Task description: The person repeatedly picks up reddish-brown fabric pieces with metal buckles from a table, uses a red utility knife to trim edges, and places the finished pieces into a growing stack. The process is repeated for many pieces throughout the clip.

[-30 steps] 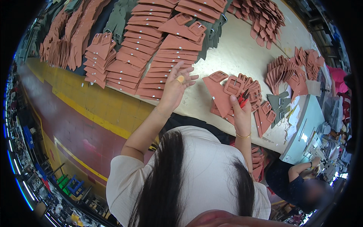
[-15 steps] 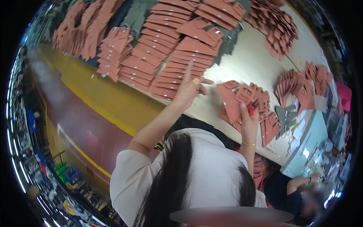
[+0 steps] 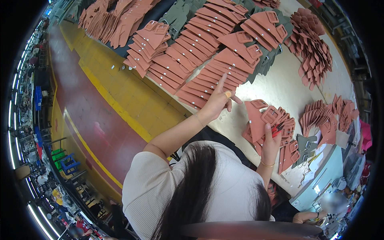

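Note:
My left hand (image 3: 217, 103) is over the table's front edge, index finger stretched toward a long overlapping row of terracotta strap pieces (image 3: 229, 69) with small white tags. Its fingers are apart with nothing in them, and a yellow cover sits on one finger. I cannot tell whether the fingertip touches the pieces. My right hand (image 3: 271, 145) is closed around small red-handled thread snips (image 3: 276, 130), blades up. It is at a smaller pile of terracotta pieces with square covered buckles (image 3: 271, 115); the fingers partly hide that pile.
More terracotta stacks (image 3: 145, 48) and dark green pieces (image 3: 176, 18) fill the table's far left. Fanned terracotta bundles (image 3: 312, 48) lie at the far right. A pale blue surface (image 3: 320, 176) adjoins the right side, near a co-worker's arm (image 3: 306, 216). Yellow-and-red floor (image 3: 116, 100) runs along the left.
The whole view has shifted, so the table and both hands appear further right and lower. The left hand still points at the row; the right still holds the snips.

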